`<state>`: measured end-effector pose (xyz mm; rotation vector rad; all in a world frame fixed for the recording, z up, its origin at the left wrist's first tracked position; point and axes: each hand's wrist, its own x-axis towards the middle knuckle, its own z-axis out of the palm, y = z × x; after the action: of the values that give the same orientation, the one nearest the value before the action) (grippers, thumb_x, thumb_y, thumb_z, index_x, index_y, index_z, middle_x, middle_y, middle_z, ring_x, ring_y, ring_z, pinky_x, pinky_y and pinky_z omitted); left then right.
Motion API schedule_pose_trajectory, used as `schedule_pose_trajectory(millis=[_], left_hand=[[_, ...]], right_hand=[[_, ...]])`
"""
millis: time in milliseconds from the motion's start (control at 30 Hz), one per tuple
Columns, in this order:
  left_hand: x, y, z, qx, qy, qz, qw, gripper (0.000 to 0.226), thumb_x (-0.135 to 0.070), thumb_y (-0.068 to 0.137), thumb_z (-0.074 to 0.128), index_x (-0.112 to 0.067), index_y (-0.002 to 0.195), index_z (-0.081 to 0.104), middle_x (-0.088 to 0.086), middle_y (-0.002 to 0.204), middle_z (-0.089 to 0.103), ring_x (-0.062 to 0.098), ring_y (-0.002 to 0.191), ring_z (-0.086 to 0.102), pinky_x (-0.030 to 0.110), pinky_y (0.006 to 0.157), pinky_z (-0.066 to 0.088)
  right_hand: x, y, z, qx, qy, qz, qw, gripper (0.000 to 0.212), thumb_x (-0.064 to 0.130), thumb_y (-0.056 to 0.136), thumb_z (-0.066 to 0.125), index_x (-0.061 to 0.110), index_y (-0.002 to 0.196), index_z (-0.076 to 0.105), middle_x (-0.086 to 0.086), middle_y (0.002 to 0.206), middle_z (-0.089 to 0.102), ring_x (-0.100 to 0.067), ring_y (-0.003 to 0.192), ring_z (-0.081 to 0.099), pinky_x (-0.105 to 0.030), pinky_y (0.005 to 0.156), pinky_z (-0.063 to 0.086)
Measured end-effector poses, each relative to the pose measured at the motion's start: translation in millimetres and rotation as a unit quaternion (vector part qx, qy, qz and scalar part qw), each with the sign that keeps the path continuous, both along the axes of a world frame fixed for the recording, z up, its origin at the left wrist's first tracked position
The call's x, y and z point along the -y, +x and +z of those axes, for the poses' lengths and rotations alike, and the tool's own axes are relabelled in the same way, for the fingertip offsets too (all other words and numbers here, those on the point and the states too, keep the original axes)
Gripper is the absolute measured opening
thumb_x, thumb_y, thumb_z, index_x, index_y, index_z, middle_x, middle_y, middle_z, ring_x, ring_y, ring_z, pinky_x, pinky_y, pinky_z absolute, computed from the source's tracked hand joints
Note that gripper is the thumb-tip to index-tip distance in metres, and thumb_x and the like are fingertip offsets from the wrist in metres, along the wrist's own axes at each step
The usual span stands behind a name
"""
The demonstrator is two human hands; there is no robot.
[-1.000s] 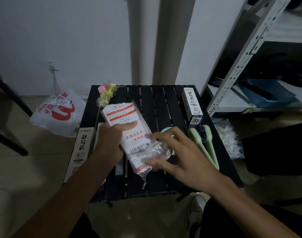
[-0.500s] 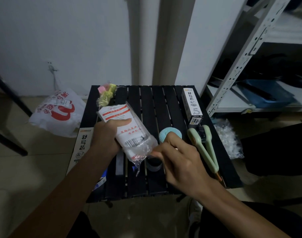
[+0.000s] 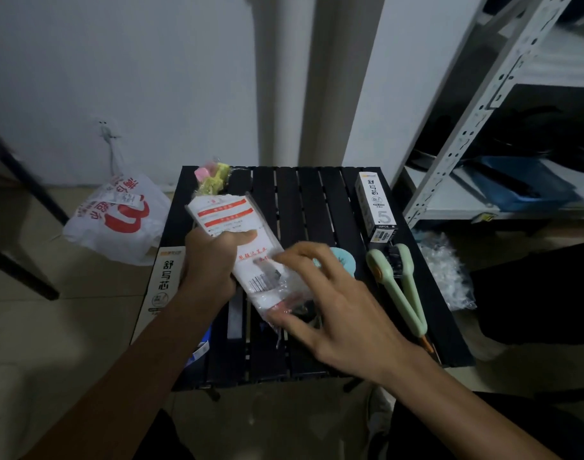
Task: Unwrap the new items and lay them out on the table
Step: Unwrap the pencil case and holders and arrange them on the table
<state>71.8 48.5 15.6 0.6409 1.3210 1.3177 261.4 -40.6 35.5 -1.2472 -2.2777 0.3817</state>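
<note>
The black slatted desk [image 3: 317, 200] was crowded. Just above it, the clear plastic packet with a white and red card [image 3: 232, 224] was gripped in the left hand [image 3: 207, 260]. The right hand [image 3: 337, 303] was spread open, touching its loose end. A hard tug could have torn it and spilled what was inside.

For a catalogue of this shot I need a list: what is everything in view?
table: 1, black, centre
packet: 1, white and red, held over table
far box: 1, black and white, table's far right
side box: 1, white, table's left edge
brush: 1, pale green, table's right
disc: 1, teal, behind right hand
pack: 1, pink and yellow, table's far left
bag: 1, white and red, floor left
wrapping: 1, clear, floor right
rack: 1, white, right
left hand: grips packet
right hand: spread at packet's near end
</note>
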Motion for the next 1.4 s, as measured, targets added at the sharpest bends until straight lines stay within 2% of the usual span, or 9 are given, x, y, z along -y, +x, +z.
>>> schedule_pose_trajectory(millis=[100,200,367,633,733,933,1100,1300,1400], left_hand=[[3.4,7.2,2.1,-0.027,0.012,-0.015,0.999,0.039,0.012,0.083,0.071,-0.003,0.119,0.069,0.011,0.108,0.076,0.026,0.093,0.076,0.034,0.07,0.063],[6.1,12.7,1.9,-0.054,0.015,-0.025,0.998,0.04,0.011,0.083,0.072,-0.005,0.119,0.069,0.009,0.109,0.076,0.026,0.096,0.075,0.038,0.075,0.063],[12.2,18.2,-2.7,-0.096,0.022,-0.058,0.993,0.041,0.013,0.083,0.07,-0.003,0.122,0.069,0.011,0.111,0.076,0.028,0.097,0.074,0.034,0.073,0.062],[2.2,-10.0,3.0,-0.027,-0.045,-0.097,0.994,0.032,0.008,0.079,0.071,0.001,0.11,0.073,0.021,0.103,0.077,0.035,0.087,0.077,0.042,0.072,0.064],[-4.2,-21.0,12.5,0.007,-0.05,-0.137,0.989,0.032,0.009,0.082,0.069,0.0,0.112,0.072,0.019,0.102,0.078,0.031,0.081,0.078,0.032,0.057,0.061],[-7.0,-31.0,12.8,0.035,-0.064,-0.235,0.969,0.024,0.0,0.09,0.062,-0.005,0.113,0.068,0.012,0.096,0.079,0.025,0.08,0.078,0.033,0.063,0.064],[-19.9,-51.6,11.8,-0.025,-0.031,-0.212,0.976,0.016,-0.003,0.091,0.065,-0.009,0.105,0.066,0.011,0.093,0.075,0.023,0.074,0.077,0.034,0.063,0.064],[-72.7,0.3,0.4,-0.117,0.007,-0.205,0.972,0.03,-0.007,0.079,0.081,-0.008,0.107,0.072,0.011,0.103,0.079,0.026,0.091,0.078,0.044,0.08,0.063],[-106.6,33.5,-17.8,-0.151,0.014,-0.181,0.972,0.03,-0.003,0.083,0.079,0.0,0.112,0.072,0.015,0.104,0.076,0.026,0.089,0.076,0.036,0.072,0.063]], right_hand=[[0.6,-5.6,-7.0,0.036,-0.03,0.037,0.998,0.05,0.044,0.103,0.061,0.026,0.147,0.049,0.01,0.136,0.053,-0.016,0.098,0.067,-0.04,0.075,0.059],[-4.1,-7.7,-8.9,0.018,-0.061,0.046,0.997,0.024,0.044,0.102,0.061,0.022,0.112,0.061,0.008,0.104,0.061,-0.016,0.082,0.062,-0.04,0.07,0.053],[-0.8,-18.2,-3.1,-0.013,-0.063,0.057,0.996,0.04,0.04,0.099,0.066,0.022,0.07,0.045,0.009,0.065,0.046,-0.012,0.06,0.045,-0.038,0.06,0.045],[10.7,-15.2,-1.6,-0.024,0.053,0.148,0.987,0.028,0.004,0.095,0.065,0.025,0.083,0.049,0.017,0.087,0.032,-0.008,0.07,0.045,-0.026,0.062,0.043],[12.0,-6.0,-1.0,-0.049,0.068,0.114,0.99,0.026,0.006,0.098,0.066,0.024,0.087,0.051,0.015,0.084,0.038,-0.002,0.07,0.037,-0.017,0.063,0.033],[-7.3,32.4,-4.0,-0.226,-0.032,-0.051,0.972,0.036,0.009,0.096,0.068,0.017,0.069,0.047,0.004,0.067,0.052,-0.016,0.067,0.06,-0.034,0.058,0.044],[-26.3,79.7,14.7,-0.359,-0.061,-0.161,0.917,0.028,-0.013,0.091,0.062,0.002,0.075,0.045,-0.019,0.071,0.044,-0.026,0.063,0.039,-0.034,0.059,0.034],[-43.6,106.3,1.8,-0.332,-0.15,-0.184,0.913,0.02,0.007,0.1,0.066,0.023,0.108,0.073,0.01,0.103,0.074,-0.012,0.091,0.068,-0.025,0.08,0.053],[-54.9,127.6,-0.8,-0.391,-0.182,-0.227,0.873,0.026,0.006,0.104,0.058,0.021,0.111,0.078,0.002,0.109,0.079,-0.014,0.098,0.071,-0.023,0.084,0.053]])
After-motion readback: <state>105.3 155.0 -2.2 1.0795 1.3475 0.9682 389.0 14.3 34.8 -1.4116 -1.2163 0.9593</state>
